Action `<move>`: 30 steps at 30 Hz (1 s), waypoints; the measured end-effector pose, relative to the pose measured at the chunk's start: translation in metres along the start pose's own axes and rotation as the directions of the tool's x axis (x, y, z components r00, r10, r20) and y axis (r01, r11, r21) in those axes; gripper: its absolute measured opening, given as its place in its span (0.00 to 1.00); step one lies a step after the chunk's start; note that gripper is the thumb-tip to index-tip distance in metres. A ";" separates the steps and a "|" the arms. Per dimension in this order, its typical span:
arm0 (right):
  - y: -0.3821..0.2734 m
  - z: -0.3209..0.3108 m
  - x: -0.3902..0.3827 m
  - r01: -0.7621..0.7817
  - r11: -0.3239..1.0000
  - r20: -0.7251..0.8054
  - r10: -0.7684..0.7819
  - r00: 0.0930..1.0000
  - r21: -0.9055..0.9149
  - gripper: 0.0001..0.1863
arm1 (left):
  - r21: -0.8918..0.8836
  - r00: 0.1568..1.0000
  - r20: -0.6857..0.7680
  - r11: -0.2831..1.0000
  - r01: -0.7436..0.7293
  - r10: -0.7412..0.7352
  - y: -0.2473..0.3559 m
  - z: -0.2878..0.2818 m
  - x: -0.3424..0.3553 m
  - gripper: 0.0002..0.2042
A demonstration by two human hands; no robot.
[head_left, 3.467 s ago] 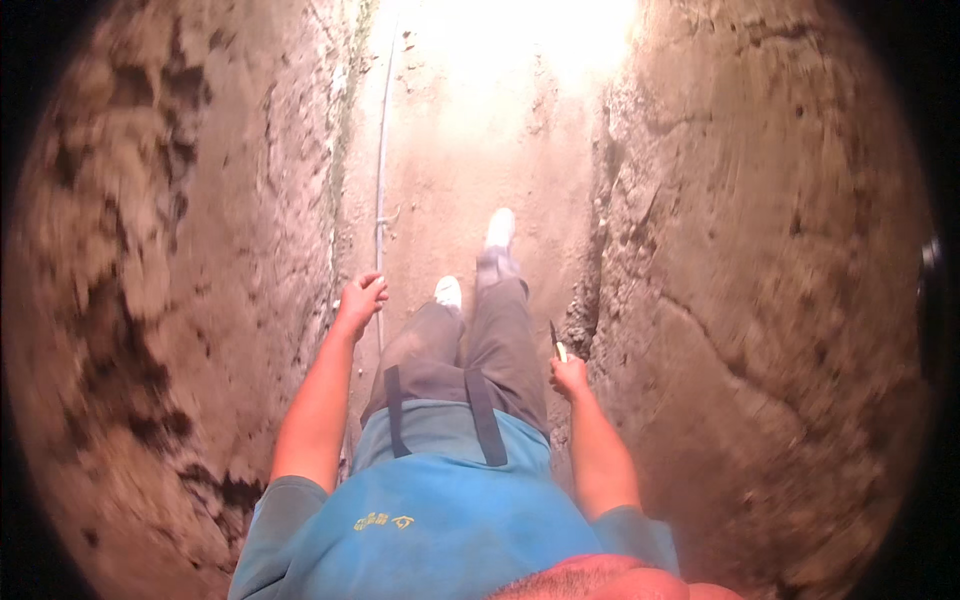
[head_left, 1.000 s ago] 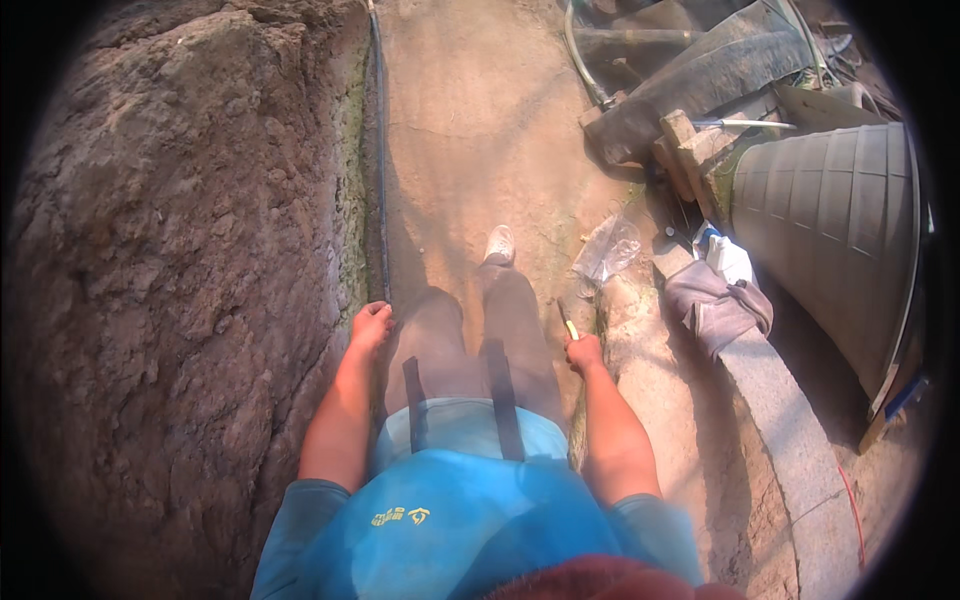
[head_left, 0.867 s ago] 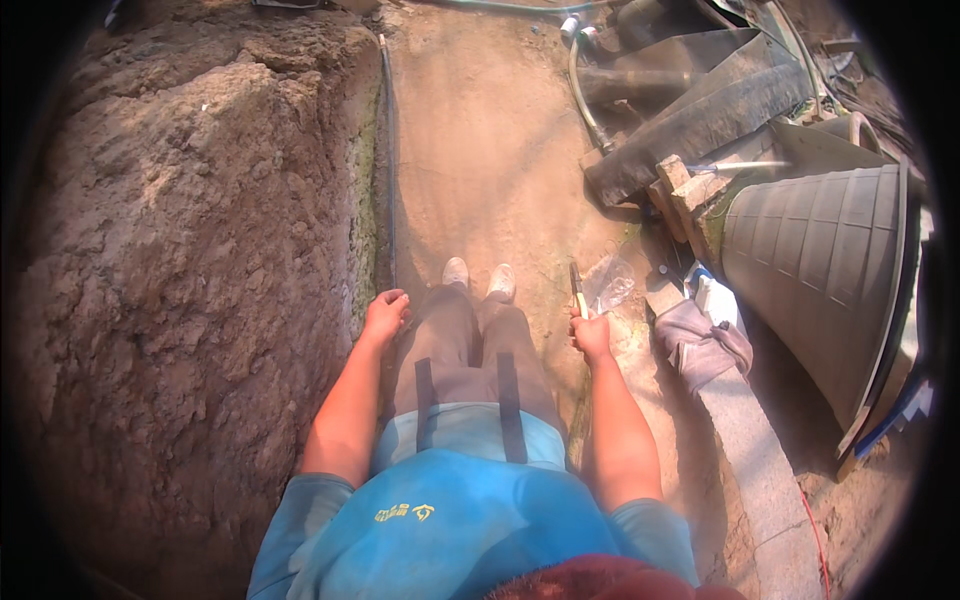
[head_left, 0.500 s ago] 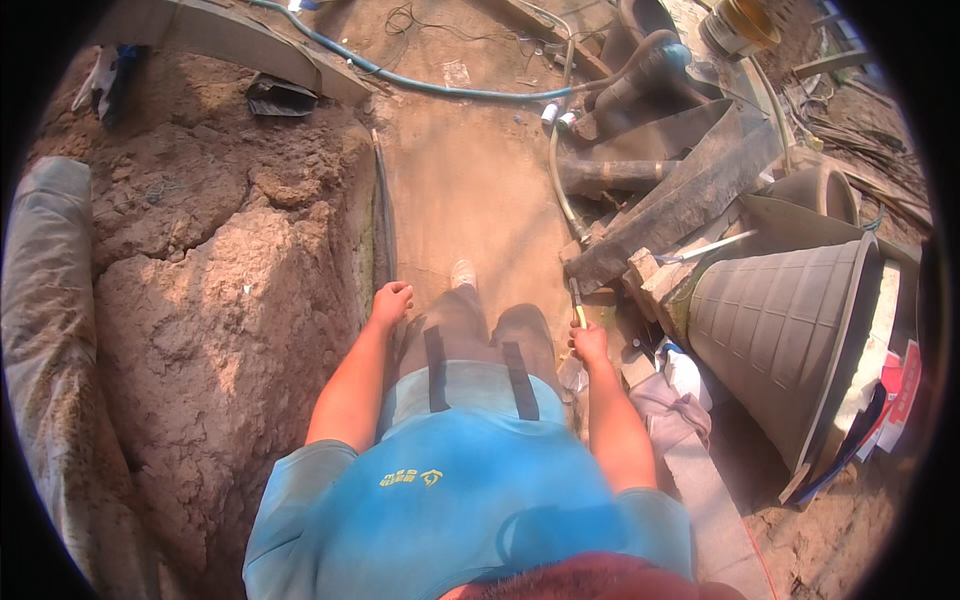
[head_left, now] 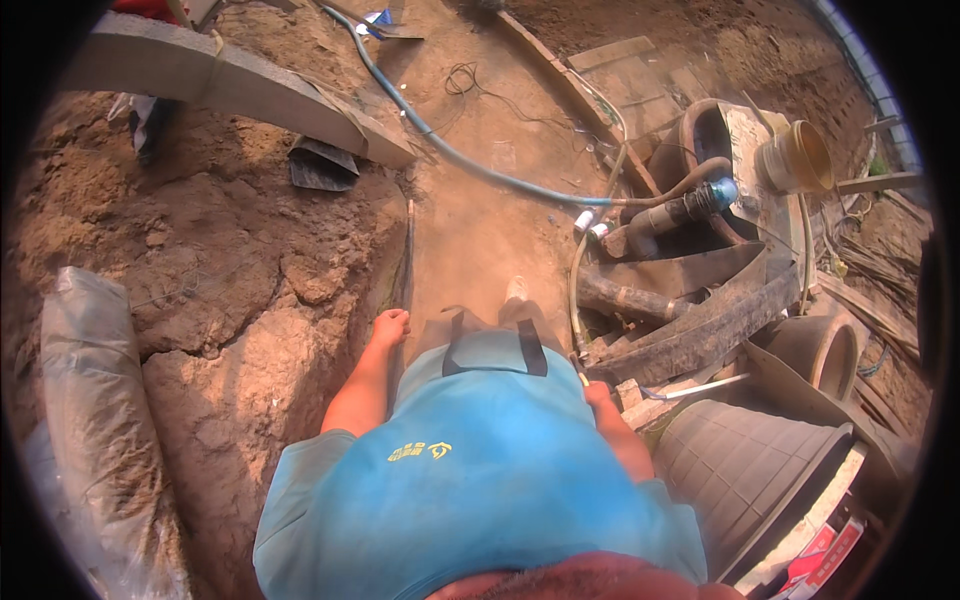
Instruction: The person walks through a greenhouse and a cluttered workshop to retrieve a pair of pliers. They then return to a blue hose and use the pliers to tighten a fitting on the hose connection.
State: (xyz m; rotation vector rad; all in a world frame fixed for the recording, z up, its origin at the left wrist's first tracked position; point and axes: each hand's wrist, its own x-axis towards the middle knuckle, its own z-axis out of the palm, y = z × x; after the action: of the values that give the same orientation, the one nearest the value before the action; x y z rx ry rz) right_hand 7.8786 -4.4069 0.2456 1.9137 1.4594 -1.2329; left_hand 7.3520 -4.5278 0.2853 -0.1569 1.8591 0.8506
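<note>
In the head view, see the left hand (head_left: 391, 327) curled into a loose fist near the thin dark pipe (head_left: 410, 235) that edges the dirt path (head_left: 455, 250), with nothing visible inside it. Find the slim pale tool (head_left: 584, 379) in the right hand (head_left: 598, 396), gripped by its handle just beside the trousers (head_left: 537, 315); cannot tell the shape of the far end, lost against the clutter. To carry it well, point that end away from the leg and hold it clear of the dark curved board (head_left: 700, 325) and the ribbed grey tub (head_left: 735, 455) on the right. Set the pale shoe (head_left: 516, 289) flat on the path, well between the earth bank (head_left: 260, 385) and the scrap. Watch for the blue hose (head_left: 460, 155) lying across the way ahead, better stepped over than trodden on. Use the left hand for balance, elbow relaxed, in case of a stumble.
</note>
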 end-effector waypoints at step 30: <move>-0.527 -0.346 0.318 0.069 0.994 0.176 -0.083 0.981 0.085 0.21 | -0.284 0.995 -0.088 0.958 0.029 -0.056 0.451 0.089 0.323 0.10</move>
State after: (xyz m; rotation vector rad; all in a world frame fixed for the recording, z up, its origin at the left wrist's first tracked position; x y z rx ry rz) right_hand 7.5425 -3.7860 0.2423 1.7579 1.4203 -1.4771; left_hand 7.0622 -4.0531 0.2090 -0.4214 1.8069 1.0934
